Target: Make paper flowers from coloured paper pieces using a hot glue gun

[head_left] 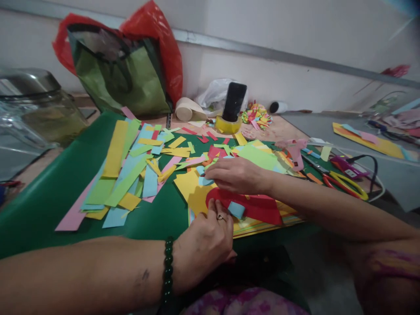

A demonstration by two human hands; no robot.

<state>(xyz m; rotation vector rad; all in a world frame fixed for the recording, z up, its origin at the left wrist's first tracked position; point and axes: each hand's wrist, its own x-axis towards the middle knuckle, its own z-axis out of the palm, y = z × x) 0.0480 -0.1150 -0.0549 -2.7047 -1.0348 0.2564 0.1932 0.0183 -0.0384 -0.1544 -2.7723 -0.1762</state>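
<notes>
My left hand, with a ring and a dark green bead bracelet, presses two fingertips on the rounded left end of a red paper piece. That piece rests on a stack of yellow paper sheets. On the red paper sits a small folded light-blue paper piece. My right hand reaches across above the red paper, its fingers pinched together beside another small light-blue paper piece. Whatever lies between those fingertips is hidden.
Loose coloured paper strips cover the left of the green mat. At right lie scissors and a pink glue gun. Behind stand a phone in a tape roll and a green bag; a glass jug is far left.
</notes>
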